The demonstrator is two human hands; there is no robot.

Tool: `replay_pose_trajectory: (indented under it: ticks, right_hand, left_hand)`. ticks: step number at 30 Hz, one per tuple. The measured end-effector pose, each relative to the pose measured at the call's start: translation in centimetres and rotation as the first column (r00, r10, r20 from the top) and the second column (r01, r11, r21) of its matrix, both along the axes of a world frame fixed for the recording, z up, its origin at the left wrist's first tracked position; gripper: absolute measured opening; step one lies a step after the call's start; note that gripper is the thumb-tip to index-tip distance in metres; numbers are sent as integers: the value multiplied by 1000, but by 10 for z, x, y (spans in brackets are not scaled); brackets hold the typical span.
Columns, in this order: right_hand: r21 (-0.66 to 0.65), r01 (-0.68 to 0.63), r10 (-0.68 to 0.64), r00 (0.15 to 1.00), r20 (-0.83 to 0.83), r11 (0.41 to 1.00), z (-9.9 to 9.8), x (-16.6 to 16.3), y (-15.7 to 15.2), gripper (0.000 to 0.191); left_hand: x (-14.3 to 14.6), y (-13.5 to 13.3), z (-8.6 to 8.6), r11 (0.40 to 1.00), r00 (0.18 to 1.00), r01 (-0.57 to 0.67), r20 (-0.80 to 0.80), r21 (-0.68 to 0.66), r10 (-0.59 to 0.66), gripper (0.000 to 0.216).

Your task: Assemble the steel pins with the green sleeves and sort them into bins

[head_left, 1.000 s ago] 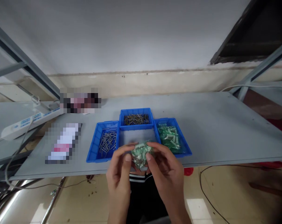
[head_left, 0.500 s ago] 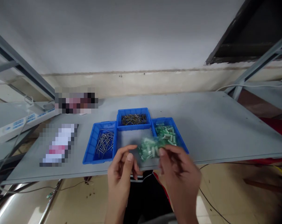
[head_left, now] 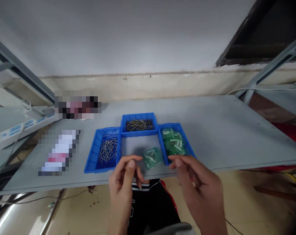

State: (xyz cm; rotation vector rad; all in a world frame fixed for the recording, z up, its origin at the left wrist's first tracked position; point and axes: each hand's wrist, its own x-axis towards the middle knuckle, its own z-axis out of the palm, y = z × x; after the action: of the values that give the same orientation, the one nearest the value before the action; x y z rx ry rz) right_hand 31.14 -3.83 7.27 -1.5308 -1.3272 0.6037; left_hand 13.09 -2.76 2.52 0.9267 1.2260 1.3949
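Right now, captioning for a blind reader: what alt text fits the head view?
The left hand and right hand hover empty at the edge of a grey table, beside a small clear bag of green parts lying on it. Blue bins flank the bag: left bin with silver pins, back bin with darker pins, right bin with green parts.

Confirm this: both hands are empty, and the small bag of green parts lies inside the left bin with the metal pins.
Wrong on one point. The bag lies not in the left bin but on the bare table, in the gap between the three bins, as the head view shows. The left hand and right hand are indeed empty.
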Motion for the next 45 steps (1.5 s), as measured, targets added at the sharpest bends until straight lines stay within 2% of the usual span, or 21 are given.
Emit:
replay_pose_trajectory:
  ticks: [2, 4, 6, 9, 12, 16, 18, 20, 23, 25, 29, 33, 37, 40, 42, 45]
  right_hand:
    - [-21, -197, 198, 976, 89, 980, -2, -12, -2, 24]
    - [-63, -328, 334, 918, 212, 942, -10, -24, -5, 31]
    - [-111, -323, 341, 870, 355, 940, -22, -34, -7, 42]
    - [-201, -263, 330, 792, 514, 944, -36, -44, -8, 45]
    - [-265, -258, 367, 727, 580, 929, -41, -46, -5, 44]
    - [-259, -274, 377, 690, 618, 926, -44, -46, -2, 51]
    - [-236, -287, 371, 717, 590, 929, -46, -47, -1, 54]
    - [-180, -284, 336, 796, 503, 942, -45, -48, -1, 52]
    - [-36, -248, 249, 936, 248, 968, -33, -45, -1, 45]
    - [30, -197, 196, 980, 33, 980, -21, -42, -3, 35]
    - [-14, -122, 115, 960, -254, 992, -8, -42, -5, 18]
    - [-72, -138, 99, 912, -397, 988, -15, -49, -3, 18]
    - [-116, -161, 93, 889, -448, 980, -21, -52, 1, 51]
    - [-139, -164, 94, 906, -412, 977, -23, -51, 3, 39]
    - [-142, -185, 117, 915, -387, 973, -25, -49, 4, 27]
    - [-106, -167, 128, 944, -305, 980, -26, -45, 4, 22]
  left_hand:
    - [0, -1, 2, 1000, 1000, 2, -13, 19, -1, 30]
    - [1, -2, 5, 999, 999, -12, -31, 38, 13, 31]
    - [2, -3, 8, 999, 998, -34, -43, 42, 36, 31]
    - [1, -4, 9, 999, 999, -20, -39, 33, 22, 32]
    - [-3, -5, 8, 999, 999, 3, -42, 42, -1, 33]
    - [-4, -6, 8, 998, 997, -15, -73, 64, 20, 32]
    - [-4, -6, 10, 998, 996, -5, -86, 67, 11, 32]
    - [-5, -7, 12, 998, 994, -5, -107, 68, 12, 34]
    - [-7, -8, 17, 999, 980, 7, -197, 39, 0, 37]
    - [-8, -8, 21, 999, 962, 50, -267, -17, -53, 37]
    - [-4, -8, 23, 990, 941, 118, -309, -75, -136, 33]
    - [0, -8, 17, 996, 970, 88, -226, -30, -93, 39]
    - [-2, -6, 13, 1000, 977, 13, -215, -2, -13, 41]
    - [-4, -7, 12, 999, 966, -28, -257, 21, 32, 41]
    - [-6, -9, 12, 993, 947, -105, -301, 52, 116, 37]
    - [-7, -10, 12, 972, 903, -210, -362, 103, 233, 29]
